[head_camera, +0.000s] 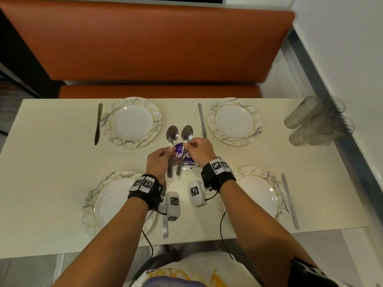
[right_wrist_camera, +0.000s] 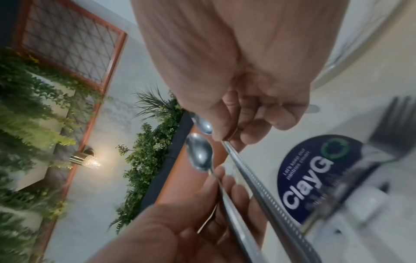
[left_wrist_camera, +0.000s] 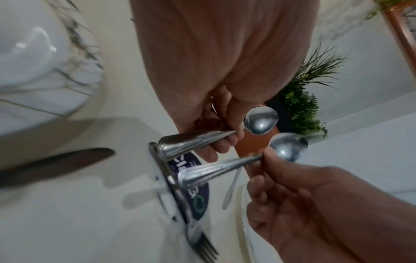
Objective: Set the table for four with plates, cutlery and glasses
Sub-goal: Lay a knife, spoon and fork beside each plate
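**A spoon in each hand, bowls toward the far edge**

The left hand (head_camera: 158, 161) pinches the neck of the left spoon (head_camera: 172, 134) between thumb and curled fingers. The right hand (head_camera: 199, 149) pinches the right spoon (head_camera: 187, 133) the same way. Both spoons are held above the middle of the table (head_camera: 51, 162), side by side and close but apart, their long axes running from near edge to far edge with the handles pointing back at the person.

Four plates (head_camera: 134, 122) sit toward the four corners, each with a knife (head_camera: 98, 123) beside it. No spoon is laid yet. Each hand is probably nearer the plates on its own side, so the spoons would part outward. The strip between the two far plates is narrow and already holds a knife, while the left side has more free surface. The glasses (head_camera: 317, 121) lie stacked at the far right corner, well apart from both hands. Forks (left_wrist_camera: 202, 247) wait beneath the hands.
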Tool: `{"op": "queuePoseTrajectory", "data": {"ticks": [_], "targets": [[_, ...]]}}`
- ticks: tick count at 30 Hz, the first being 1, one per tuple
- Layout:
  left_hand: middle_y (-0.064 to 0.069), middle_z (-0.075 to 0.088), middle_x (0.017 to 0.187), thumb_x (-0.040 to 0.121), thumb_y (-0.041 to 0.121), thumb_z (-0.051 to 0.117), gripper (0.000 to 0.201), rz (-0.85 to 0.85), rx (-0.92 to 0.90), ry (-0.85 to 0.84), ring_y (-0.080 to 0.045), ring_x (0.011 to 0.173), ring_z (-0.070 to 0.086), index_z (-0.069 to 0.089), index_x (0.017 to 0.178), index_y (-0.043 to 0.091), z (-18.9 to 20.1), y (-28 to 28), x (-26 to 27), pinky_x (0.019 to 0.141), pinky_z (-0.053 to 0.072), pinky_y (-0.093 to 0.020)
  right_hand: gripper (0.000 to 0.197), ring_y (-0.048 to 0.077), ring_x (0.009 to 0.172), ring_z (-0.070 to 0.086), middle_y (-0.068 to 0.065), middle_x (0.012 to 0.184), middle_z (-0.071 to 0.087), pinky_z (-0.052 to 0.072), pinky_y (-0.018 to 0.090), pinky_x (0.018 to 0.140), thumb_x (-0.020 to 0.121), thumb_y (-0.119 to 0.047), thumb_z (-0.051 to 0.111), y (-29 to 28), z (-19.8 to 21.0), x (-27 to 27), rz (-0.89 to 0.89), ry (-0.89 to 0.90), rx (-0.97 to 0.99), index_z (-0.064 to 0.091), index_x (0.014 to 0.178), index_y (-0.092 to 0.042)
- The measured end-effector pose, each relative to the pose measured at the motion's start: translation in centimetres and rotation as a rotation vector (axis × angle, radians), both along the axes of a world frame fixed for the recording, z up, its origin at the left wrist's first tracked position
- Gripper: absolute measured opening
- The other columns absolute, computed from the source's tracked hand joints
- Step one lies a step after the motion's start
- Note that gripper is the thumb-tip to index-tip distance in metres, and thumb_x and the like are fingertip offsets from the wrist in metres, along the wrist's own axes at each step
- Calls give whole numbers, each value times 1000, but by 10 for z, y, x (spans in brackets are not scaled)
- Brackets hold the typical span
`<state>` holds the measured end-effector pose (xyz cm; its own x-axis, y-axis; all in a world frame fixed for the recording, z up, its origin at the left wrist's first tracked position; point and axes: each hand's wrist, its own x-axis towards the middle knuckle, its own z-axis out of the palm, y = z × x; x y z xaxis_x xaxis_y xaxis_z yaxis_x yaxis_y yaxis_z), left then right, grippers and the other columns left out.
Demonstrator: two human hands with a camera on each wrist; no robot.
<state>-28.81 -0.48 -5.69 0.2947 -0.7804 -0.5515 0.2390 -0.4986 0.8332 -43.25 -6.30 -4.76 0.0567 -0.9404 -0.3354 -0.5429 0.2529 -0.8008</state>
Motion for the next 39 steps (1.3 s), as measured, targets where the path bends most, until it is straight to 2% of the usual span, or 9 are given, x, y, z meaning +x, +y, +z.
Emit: {"op": "queuePoseTrajectory", "data": {"ticks": [2, 5, 7, 12, 17, 20, 26, 31, 39], "targets": [[-16, 75, 91, 104, 12, 60, 17, 31, 34, 2, -28, 84, 72, 74, 102, 2, -7, 18, 11, 80, 64, -38, 19, 16, 74, 71, -2, 78, 74, 57, 32, 74, 91, -35, 68, 20, -13, -1, 18, 27, 58, 76, 88, -17], [-15, 69, 86, 103, 11, 61, 15, 33, 56, 22, -23, 75, 65, 72, 100, 1, -13, 48, 25, 68, 63, -30, 22, 20, 74, 71, 2, 81, 75, 58, 34, 75, 92, -32, 68, 57, -35, 3, 41, 68, 177, 75, 83, -14], [-15, 68, 86, 102, 9, 62, 14, 32, 65, 28, -20, 70, 65, 72, 101, 0, -15, 64, 34, 63, 62, -26, 22, 20, 76, 70, 2, 83, 74, 54, 29, 71, 93, -31, 66, 84, -49, 7, 57, 134, 256, 76, 83, -14], [-16, 72, 92, 100, 12, 65, 14, 33, 85, 13, -25, 82, 68, 74, 102, 2, -24, 96, 54, 82, 63, -39, 18, 15, 71, 62, 7, 90, 74, 46, 19, 60, 93, -20, 65, 136, -67, 18, 9, 231, 267, 78, 94, -8], [-17, 72, 95, 101, 12, 64, 18, 23, 70, -7, -24, 82, 68, 74, 109, -1, -23, 117, 65, 74, 62, -33, 16, -1, 58, 52, 2, 86, 75, 31, 4, 45, 91, -21, 70, 157, -71, 23, -93, 253, 230, 79, 92, -9], [-18, 72, 96, 101, 13, 65, 18, 21, 71, -11, -24, 83, 68, 74, 109, -1, -22, 123, 68, 77, 62, -35, 17, 7, 62, 58, 7, 87, 76, 40, 8, 54, 89, -22, 73, 158, -71, 22, -106, 272, 224, 79, 91, -6], [-15, 71, 95, 103, 13, 60, 22, 15, 55, -29, -22, 82, 67, 72, 114, -2, -21, 126, 70, 81, 62, -37, 12, 16, 76, 63, 7, 89, 75, 57, 31, 84, 89, -20, 72, 163, -74, 20, -141, 265, 163, 76, 86, -9], [-14, 73, 98, 101, 17, 64, 21, 14, 49, -52, -21, 86, 68, 74, 112, 1, -22, 128, 71, 84, 60, -36, 10, 18, 81, 65, 7, 94, 74, 48, 21, 76, 88, -21, 74, 167, -74, 26, -118, 267, 178, 77, 90, -11], [-14, 77, 102, 100, 17, 67, 14, 15, 46, -62, -25, 93, 72, 77, 105, 9, -27, 129, 73, 92, 60, -40, 8, 21, 87, 69, 9, 94, 75, 50, 22, 80, 88, -16, 74, 172, -75, 32, -77, 264, 193, 78, 89, -9]]}}
